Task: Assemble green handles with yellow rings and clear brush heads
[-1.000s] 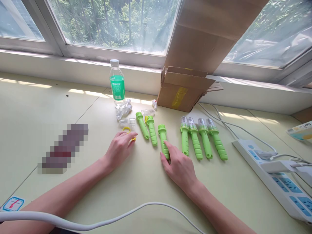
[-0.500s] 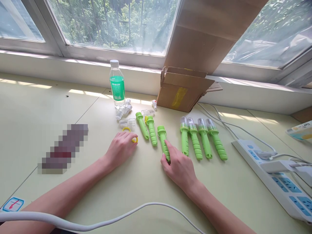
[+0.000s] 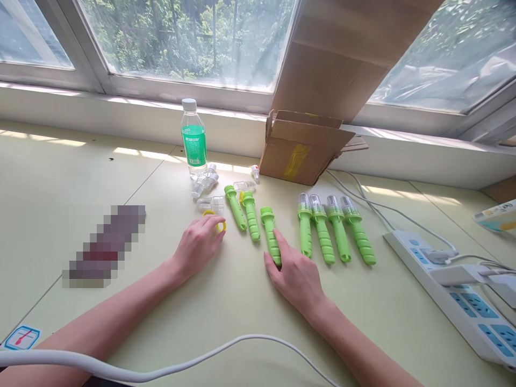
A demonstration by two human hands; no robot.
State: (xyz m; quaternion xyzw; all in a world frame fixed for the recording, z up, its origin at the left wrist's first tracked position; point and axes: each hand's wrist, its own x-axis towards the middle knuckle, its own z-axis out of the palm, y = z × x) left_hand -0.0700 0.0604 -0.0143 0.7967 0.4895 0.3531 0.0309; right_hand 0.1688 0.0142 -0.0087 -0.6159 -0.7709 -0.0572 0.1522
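Between the fingertips of my left hand (image 3: 198, 244) is a thin yellow ring (image 3: 224, 224), held just over the table. A second yellow ring (image 3: 208, 213) lies behind those fingers, partly hidden. My right hand (image 3: 297, 277) has its thumb and index finger on either side of a green ribbed flashlight handle (image 3: 268, 226), which lies with its threaded open end away from me. Two more green handles (image 3: 252, 217) lie left of it, a yellow ring by one. Beyond my left hand are clear plastic lens caps (image 3: 212, 203).
Several green flashlights with clear heads (image 3: 321, 231) lie in a row at right, before a white power strip (image 3: 447, 295). A water bottle (image 3: 194, 142) and a cardboard box (image 3: 304, 153) stand by the window. A white cable (image 3: 181, 368) crosses the front.
My left hand has shifted slightly, turning the yellow ring so more of it shows. My right hand stays at the green handle with barely any movement.
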